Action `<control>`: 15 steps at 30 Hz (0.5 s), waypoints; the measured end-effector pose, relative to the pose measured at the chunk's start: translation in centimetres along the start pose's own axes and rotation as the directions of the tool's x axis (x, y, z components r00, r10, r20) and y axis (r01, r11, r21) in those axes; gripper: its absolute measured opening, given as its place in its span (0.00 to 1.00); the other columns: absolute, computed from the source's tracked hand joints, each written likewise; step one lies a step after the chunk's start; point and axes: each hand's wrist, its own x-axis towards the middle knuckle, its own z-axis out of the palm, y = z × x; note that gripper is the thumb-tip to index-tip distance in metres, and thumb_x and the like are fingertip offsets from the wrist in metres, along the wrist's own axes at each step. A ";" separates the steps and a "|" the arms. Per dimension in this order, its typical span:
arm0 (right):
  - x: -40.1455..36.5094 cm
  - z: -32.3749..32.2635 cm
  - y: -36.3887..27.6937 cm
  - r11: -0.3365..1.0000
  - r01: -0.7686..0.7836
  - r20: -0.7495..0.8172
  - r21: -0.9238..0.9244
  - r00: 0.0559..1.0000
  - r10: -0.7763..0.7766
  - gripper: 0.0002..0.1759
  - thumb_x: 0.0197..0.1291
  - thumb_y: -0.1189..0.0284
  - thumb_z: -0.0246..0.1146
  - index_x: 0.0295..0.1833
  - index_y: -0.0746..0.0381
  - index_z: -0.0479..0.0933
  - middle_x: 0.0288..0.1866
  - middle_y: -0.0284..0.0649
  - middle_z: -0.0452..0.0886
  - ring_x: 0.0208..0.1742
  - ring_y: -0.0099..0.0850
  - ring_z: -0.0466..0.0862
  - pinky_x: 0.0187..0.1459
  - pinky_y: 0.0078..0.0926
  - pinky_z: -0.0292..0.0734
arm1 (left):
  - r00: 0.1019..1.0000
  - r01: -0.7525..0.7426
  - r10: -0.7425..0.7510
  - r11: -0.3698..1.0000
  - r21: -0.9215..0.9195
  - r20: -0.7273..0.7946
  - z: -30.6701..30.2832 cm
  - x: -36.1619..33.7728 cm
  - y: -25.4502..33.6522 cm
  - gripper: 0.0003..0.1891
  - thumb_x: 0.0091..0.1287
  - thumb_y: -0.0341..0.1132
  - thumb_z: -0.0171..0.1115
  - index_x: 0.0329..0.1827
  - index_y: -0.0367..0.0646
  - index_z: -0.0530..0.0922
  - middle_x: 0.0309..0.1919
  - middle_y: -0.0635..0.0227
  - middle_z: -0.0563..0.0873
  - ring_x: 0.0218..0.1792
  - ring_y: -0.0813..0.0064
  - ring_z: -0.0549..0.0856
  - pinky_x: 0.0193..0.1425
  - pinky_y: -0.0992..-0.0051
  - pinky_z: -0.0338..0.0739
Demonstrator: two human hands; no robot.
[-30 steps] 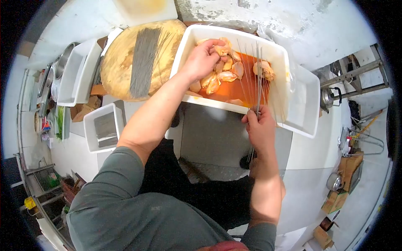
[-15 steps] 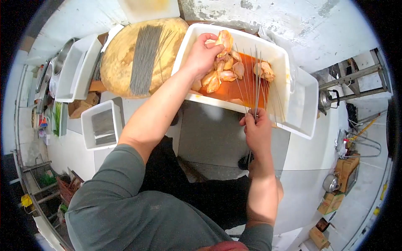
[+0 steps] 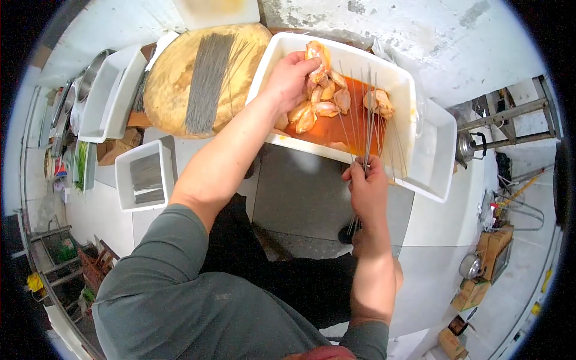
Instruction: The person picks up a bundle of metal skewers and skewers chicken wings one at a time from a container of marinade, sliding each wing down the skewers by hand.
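My left hand (image 3: 292,80) is closed on a marinated chicken wing (image 3: 317,57), gripped between thumb and fingers above the white tub (image 3: 414,126). Below it, more chicken wings (image 3: 326,108) lie heaped on the left side of the tub, in orange-red marinade (image 3: 354,129). A separate clump of chicken (image 3: 378,103) sits farther right, behind the skewers. At the tub's near rim, my right hand (image 3: 367,180) is wrapped round a loose bunch of thin metal skewers (image 3: 368,129). Their upper ends fan out over the marinade, and their lower ends show beside my wrist.
A round wooden chopping block (image 3: 168,90) left of the tub carries a pile of metal skewers (image 3: 208,84). A small white bin (image 3: 123,180) below it holds more skewers. Another white tub (image 3: 447,150) extends on the right, and a kettle (image 3: 466,147) stands beyond it.
The chicken wing in my left hand has tipped and shifted slightly left. My right hand keeps its hold on the skewers, nearly still. The whole view has shifted a little.
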 end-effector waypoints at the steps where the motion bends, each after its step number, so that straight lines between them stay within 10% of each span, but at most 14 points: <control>1: -0.1 -0.1 -0.3 1.000 -0.014 0.000 -0.023 1.000 0.014 0.07 0.65 0.73 0.56 0.45 0.64 0.71 0.28 0.37 0.81 0.28 0.23 0.77 0.32 0.22 0.71 | 1.000 -0.005 0.005 1.000 -0.026 0.008 0.0 0.1 -0.1 0.11 0.69 0.32 0.60 0.52 0.37 0.78 0.42 0.66 0.86 0.41 0.74 0.85 0.46 0.74 0.82; 15: -0.2 0.0 -0.4 0.999 -0.007 0.004 -0.032 1.000 0.007 0.07 0.66 0.72 0.57 0.44 0.65 0.72 0.27 0.36 0.81 0.27 0.22 0.76 0.31 0.21 0.70 | 0.999 -0.048 0.047 0.997 -0.059 -0.009 -0.1 0.0 0.1 0.11 0.67 0.32 0.63 0.49 0.39 0.76 0.39 0.67 0.85 0.36 0.77 0.84 0.39 0.76 0.79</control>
